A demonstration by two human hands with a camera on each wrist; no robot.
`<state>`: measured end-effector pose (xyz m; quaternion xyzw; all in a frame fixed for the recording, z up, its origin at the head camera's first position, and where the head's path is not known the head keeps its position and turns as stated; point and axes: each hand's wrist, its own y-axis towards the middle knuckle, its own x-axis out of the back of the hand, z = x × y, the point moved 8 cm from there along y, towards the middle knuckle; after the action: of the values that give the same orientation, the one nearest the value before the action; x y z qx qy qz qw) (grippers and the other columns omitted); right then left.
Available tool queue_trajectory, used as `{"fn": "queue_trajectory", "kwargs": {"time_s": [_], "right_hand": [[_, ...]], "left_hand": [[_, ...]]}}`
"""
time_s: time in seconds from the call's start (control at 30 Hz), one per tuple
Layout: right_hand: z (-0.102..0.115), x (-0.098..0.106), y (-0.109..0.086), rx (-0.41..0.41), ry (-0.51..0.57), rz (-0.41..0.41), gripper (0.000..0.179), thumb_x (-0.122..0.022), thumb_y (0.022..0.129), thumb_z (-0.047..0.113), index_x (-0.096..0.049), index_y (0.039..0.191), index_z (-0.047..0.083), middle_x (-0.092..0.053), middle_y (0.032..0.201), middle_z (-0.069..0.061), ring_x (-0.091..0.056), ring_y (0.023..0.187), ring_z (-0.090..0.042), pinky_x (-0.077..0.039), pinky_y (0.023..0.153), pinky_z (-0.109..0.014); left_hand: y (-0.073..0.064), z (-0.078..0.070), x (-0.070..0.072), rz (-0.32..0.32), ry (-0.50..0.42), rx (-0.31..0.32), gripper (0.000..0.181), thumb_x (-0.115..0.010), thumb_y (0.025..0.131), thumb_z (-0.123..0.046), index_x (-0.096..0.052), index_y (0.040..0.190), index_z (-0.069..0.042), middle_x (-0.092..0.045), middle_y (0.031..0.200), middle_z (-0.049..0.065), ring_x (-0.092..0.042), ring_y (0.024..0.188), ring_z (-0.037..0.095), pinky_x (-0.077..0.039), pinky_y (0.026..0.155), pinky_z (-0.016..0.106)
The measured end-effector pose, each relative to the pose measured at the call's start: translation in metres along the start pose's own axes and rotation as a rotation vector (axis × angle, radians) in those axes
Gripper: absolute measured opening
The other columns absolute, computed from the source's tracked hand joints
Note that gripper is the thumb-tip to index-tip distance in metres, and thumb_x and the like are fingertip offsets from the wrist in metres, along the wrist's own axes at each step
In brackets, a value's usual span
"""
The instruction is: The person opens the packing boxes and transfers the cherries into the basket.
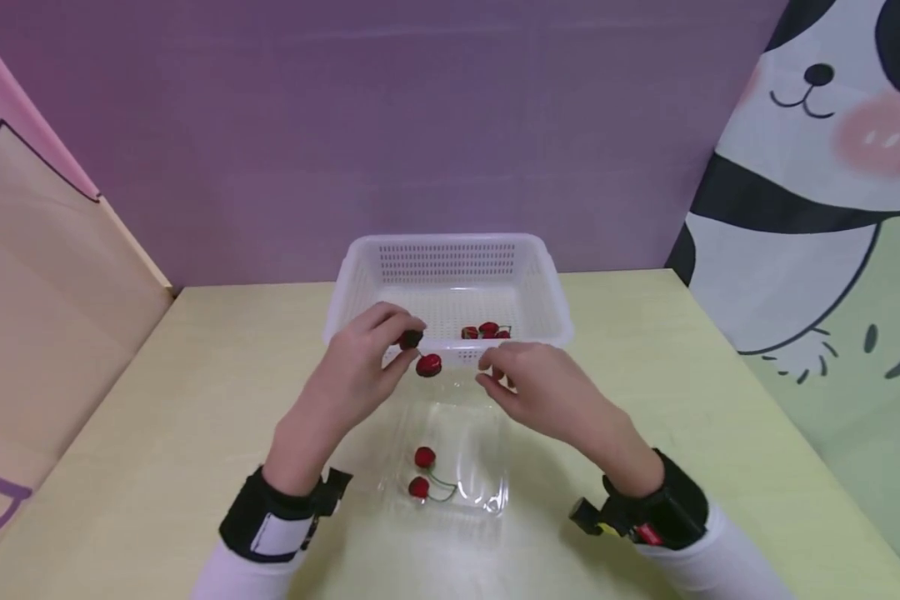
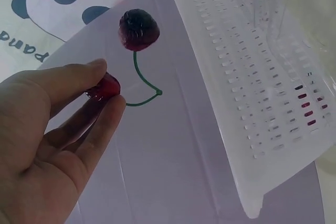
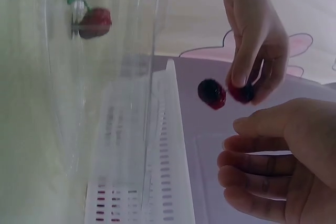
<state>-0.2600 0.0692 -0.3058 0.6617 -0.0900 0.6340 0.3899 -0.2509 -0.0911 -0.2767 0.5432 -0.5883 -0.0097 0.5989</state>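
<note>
My left hand (image 1: 348, 367) pinches one dark red cherry (image 2: 106, 86) between thumb and fingers, above the front rim of the white basket. A second cherry (image 1: 428, 365) hangs from it by a joined green stem (image 2: 142, 77), free in the air between my hands. My right hand (image 1: 543, 387) hovers to the right of that cherry, its fingers loosely bent and nothing between them. Under both hands lies a clear plastic box (image 1: 487, 467). Inside it, on the left, is another pair of cherries (image 1: 424, 457) with green stems.
A white slotted basket (image 1: 450, 250) stands at the back of the pale wooden table (image 1: 240, 400), with several red cherries (image 1: 487, 330) in its front right part. Behind rises a purple backdrop (image 1: 450, 125). Printed panels flank the table on both sides.
</note>
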Motion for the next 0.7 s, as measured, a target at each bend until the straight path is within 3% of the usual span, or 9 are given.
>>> {"fn": "queue_trajectory", "kwargs": {"time_s": [0.3, 0.7], "right_hand": [[0.045, -0.025, -0.006, 0.239, -0.011, 0.096, 0.013, -0.074, 0.088, 0.021, -0.069, 0.097, 0.013, -0.062, 0.087, 0.005, -0.061, 0.073, -0.008, -0.047, 0.067, -0.02], [0.069, -0.055, -0.013, 0.355, -0.037, 0.258, 0.024, -0.07, 0.091, 0.023, -0.067, 0.112, 0.012, -0.062, 0.105, 0.003, -0.059, 0.098, -0.012, -0.045, 0.084, -0.02]], "left_hand": [[-0.002, 0.014, 0.006, -0.089, -0.01, 0.042, 0.029, -0.078, 0.077, 0.009, -0.067, 0.103, 0.001, -0.059, 0.101, 0.007, -0.065, 0.083, 0.018, -0.051, 0.074, 0.021], [-0.002, 0.025, 0.006, -0.104, 0.028, 0.063, 0.027, -0.078, 0.079, 0.006, -0.067, 0.103, 0.0, -0.058, 0.1, 0.007, -0.062, 0.08, 0.017, -0.047, 0.071, 0.019]]}}
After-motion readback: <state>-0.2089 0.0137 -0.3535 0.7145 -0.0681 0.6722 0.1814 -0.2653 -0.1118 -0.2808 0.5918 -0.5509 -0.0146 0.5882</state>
